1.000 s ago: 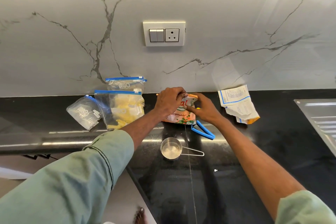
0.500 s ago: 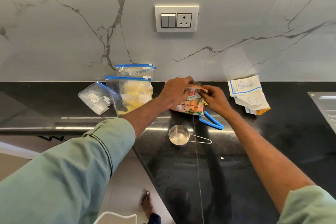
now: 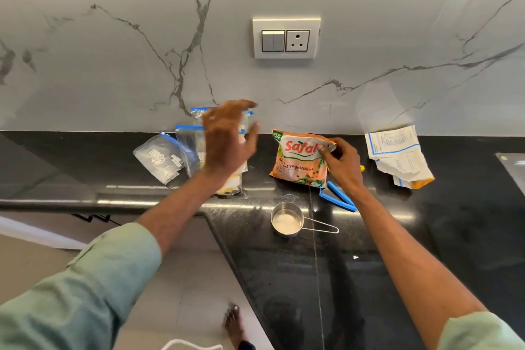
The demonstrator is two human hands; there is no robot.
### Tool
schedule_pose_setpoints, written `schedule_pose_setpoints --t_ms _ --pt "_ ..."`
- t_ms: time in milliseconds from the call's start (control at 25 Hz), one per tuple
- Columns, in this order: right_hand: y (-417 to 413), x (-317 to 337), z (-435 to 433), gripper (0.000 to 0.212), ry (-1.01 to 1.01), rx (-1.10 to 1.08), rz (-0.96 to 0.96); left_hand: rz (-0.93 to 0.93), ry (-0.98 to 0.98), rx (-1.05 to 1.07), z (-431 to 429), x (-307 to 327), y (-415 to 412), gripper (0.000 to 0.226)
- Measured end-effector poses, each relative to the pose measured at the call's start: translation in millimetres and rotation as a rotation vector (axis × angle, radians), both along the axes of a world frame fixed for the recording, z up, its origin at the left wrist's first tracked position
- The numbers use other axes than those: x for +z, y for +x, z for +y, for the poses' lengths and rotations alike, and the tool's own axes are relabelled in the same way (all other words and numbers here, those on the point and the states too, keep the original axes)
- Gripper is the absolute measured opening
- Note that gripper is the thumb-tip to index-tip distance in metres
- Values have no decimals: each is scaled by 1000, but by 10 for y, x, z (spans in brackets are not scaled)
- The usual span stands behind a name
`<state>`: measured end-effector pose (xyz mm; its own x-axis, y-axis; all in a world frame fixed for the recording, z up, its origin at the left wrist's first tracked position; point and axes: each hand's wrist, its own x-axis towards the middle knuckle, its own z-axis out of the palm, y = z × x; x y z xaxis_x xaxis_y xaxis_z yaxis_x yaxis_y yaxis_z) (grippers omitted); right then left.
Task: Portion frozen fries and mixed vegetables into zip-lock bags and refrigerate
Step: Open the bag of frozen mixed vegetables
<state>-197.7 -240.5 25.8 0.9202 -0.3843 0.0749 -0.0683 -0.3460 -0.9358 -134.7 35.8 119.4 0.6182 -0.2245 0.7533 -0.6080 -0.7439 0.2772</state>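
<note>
An orange pack of mixed vegetables (image 3: 298, 160) stands on the black counter (image 3: 426, 236) near the wall. My right hand (image 3: 342, 162) pinches its upper right corner. My left hand (image 3: 227, 139) hovers open, fingers spread, in front of the zip-lock bags and holds nothing. A zip-lock bag with yellow fries (image 3: 230, 187) stands behind that hand, largely hidden. Another blue-topped bag (image 3: 199, 112) stands behind it against the wall. An empty zip-lock bag (image 3: 159, 160) lies to the left.
A steel measuring cup (image 3: 285, 221) with a wire handle sits in front of the pack. A blue bag clip (image 3: 338, 197) lies by my right wrist. A crumpled white and orange wrapper (image 3: 397, 156) lies at right, a steel sink edge (image 3: 514, 167) beyond. The counter edge drops at lower left.
My left hand has let go of the vegetable pack and moved left, in front of the zip-lock bags. My right hand still holds the pack's top, now unfolded and upright.
</note>
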Motion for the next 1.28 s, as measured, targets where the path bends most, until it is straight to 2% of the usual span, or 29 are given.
schedule_pose_setpoints --t_ms 80,120,200,280,320,360,400,480,560,640,720,760,880,920,1000,1080,1160,1280 --pt "1 1 -1 29 9 25 23 -63 -230 270 538 -11 103 23" --pt "13 -4 3 35 5 31 31 0 -355 412 808 -102 199 22" --pt "37 -7 18 41 1 25 38 344 -471 616 1306 -431 427 34" --pt "57 -29 40 37 34 1 21 820 -297 692 1612 -779 539 56" --pt "59 -36 56 33 70 -21 13 981 -204 699 1676 -918 559 65" --pt "59 -61 66 31 111 -48 9 1026 -180 702 1657 -994 560 67" --pt "50 -81 79 31 137 -79 9 944 -222 697 1570 -1006 554 62" --pt "25 -124 101 35 152 -134 12 584 -313 591 1254 -895 506 42" --pt "9 -165 121 33 141 -165 8 300 -293 346 861 -682 409 29" --pt "-16 -188 143 27 101 -181 -32 126 -239 101 409 -503 279 24" --pt "-49 -210 149 21 87 -199 -62 182 -147 -181 -105 -311 109 36" --pt "-79 -220 147 19 91 -198 -69 272 -10 -299 -348 -251 12 49" --pt "-201 -181 162 14 77 -171 -93 454 497 -339 -863 -275 -106 80" --pt "-247 -158 159 13 59 -153 -94 496 575 -313 -942 -283 -94 80" --pt "-365 -101 141 9 22 -102 -88 507 666 -271 -1009 -287 -48 58" --pt "-489 -44 93 15 64 -73 -74 430 731 -289 -1002 -245 -46 30" --pt "-594 -3 -12 39 201 -116 -46 404 688 -352 -981 -215 -73 26" --pt "-690 0 -201 75 475 -185 70 324 475 -495 -979 -129 -156 22"
